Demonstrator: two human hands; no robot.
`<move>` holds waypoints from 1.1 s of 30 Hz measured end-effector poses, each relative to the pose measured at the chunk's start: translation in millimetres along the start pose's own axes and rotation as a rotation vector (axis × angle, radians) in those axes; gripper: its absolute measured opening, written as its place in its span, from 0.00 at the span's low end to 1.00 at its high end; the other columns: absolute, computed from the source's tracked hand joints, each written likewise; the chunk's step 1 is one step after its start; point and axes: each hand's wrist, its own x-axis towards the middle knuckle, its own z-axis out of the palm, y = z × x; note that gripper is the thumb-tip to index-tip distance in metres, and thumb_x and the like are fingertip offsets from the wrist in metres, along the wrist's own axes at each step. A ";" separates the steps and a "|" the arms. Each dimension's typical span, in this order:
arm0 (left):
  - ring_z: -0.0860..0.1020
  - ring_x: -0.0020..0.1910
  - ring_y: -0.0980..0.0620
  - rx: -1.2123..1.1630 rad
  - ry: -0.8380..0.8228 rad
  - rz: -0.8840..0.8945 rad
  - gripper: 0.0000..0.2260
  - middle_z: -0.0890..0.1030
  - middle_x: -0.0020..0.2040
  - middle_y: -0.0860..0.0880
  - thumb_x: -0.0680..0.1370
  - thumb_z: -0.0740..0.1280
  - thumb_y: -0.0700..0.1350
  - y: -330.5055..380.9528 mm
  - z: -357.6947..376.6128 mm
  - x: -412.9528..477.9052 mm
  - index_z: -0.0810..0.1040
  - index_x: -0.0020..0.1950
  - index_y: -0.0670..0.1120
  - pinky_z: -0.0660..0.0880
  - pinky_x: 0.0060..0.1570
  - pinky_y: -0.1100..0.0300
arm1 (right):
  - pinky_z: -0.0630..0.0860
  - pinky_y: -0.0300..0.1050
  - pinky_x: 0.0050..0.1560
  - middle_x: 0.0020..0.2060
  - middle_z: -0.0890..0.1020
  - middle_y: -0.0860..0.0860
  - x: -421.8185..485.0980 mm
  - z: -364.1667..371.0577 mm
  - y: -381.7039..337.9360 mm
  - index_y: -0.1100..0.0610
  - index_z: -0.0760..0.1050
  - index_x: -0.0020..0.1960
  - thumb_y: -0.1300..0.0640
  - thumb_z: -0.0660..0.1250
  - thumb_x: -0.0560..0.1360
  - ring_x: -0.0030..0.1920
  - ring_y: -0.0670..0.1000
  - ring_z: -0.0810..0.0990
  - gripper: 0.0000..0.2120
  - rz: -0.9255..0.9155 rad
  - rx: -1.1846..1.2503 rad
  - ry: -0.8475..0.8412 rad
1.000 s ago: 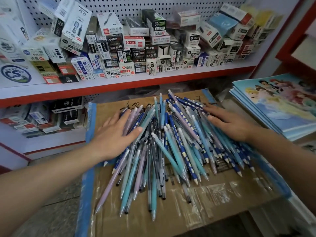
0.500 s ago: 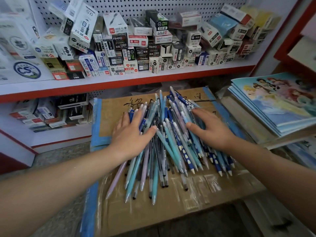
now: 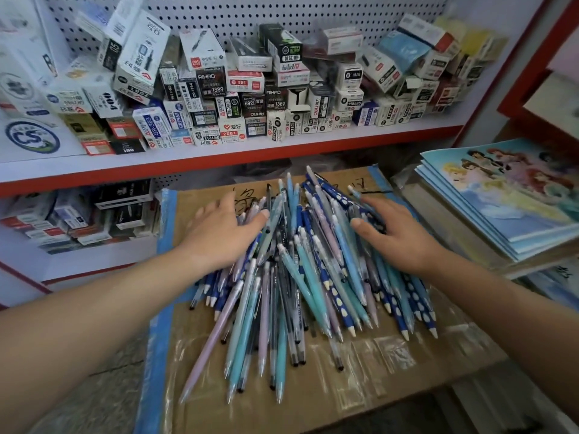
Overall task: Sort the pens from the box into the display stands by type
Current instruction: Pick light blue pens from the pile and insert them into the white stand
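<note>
Since a second ago the left hand (image 3: 219, 236) had scooted inward and lay flat, fingers spread, on the heap's left edge; pens (image 3: 300, 277) sat bunched tighter on the taped cardboard box (image 3: 360, 411), right hand (image 3: 399, 238) pressing their right side with loose fingers, gripping nothing.

Left hand (image 3: 219, 234) flat, fingers (image 3: 224, 204) spread; right hand (image 3: 399, 238) likewise
</note>
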 end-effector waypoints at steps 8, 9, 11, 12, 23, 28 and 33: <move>0.51 0.82 0.46 0.055 -0.103 0.209 0.36 0.50 0.83 0.48 0.80 0.52 0.69 36.5 -9.1 85.0 0.48 0.83 0.53 0.51 0.79 0.45 | 0.68 0.57 0.73 0.71 0.75 0.51 69.4 -7.8 -10.9 0.51 0.73 0.73 0.32 0.57 0.79 0.71 0.52 0.72 0.31 -0.027 0.058 -0.004; 0.50 0.82 0.47 0.040 -0.143 0.222 0.36 0.49 0.84 0.48 0.81 0.52 0.68 41.9 -9.2 94.9 0.47 0.83 0.52 0.50 0.80 0.47 | 0.67 0.54 0.73 0.71 0.75 0.51 80.1 -7.7 -17.9 0.52 0.72 0.74 0.34 0.57 0.81 0.72 0.52 0.71 0.30 -0.046 0.065 -0.041; 0.49 0.82 0.49 -0.006 -0.213 0.251 0.34 0.49 0.84 0.49 0.83 0.54 0.64 51.7 -7.1 106.9 0.47 0.83 0.51 0.48 0.80 0.51 | 0.62 0.46 0.74 0.76 0.70 0.51 99.2 -4.3 -30.3 0.53 0.66 0.78 0.38 0.57 0.82 0.75 0.51 0.67 0.29 -0.055 0.085 -0.142; 0.50 0.82 0.50 -0.022 -0.241 0.269 0.33 0.49 0.84 0.49 0.84 0.55 0.62 56.1 -5.3 109.3 0.47 0.84 0.50 0.48 0.79 0.54 | 0.59 0.43 0.73 0.77 0.67 0.49 106.4 -1.7 -35.6 0.51 0.63 0.79 0.38 0.56 0.83 0.77 0.51 0.65 0.30 -0.052 0.075 -0.192; 0.50 0.82 0.51 0.046 -0.288 0.448 0.28 0.53 0.83 0.51 0.85 0.57 0.54 54.9 13.2 103.1 0.52 0.83 0.51 0.46 0.78 0.56 | 0.55 0.39 0.70 0.79 0.63 0.43 89.7 9.1 -27.9 0.38 0.58 0.79 0.40 0.54 0.84 0.78 0.48 0.60 0.24 -0.123 0.001 -0.283; 0.49 0.82 0.50 0.062 -0.269 0.443 0.29 0.53 0.83 0.50 0.84 0.57 0.57 46.2 23.5 99.3 0.54 0.83 0.51 0.47 0.80 0.49 | 0.58 0.38 0.69 0.77 0.66 0.43 75.0 14.2 -28.9 0.42 0.61 0.79 0.42 0.55 0.84 0.77 0.46 0.63 0.24 -0.168 0.009 -0.249; 0.57 0.80 0.49 -0.020 -0.216 0.463 0.25 0.60 0.81 0.48 0.85 0.58 0.56 48.5 18.1 87.0 0.61 0.80 0.50 0.53 0.77 0.55 | 0.59 0.36 0.67 0.75 0.69 0.43 68.4 14.6 -32.2 0.44 0.64 0.78 0.45 0.55 0.85 0.74 0.43 0.66 0.22 -0.169 0.054 -0.229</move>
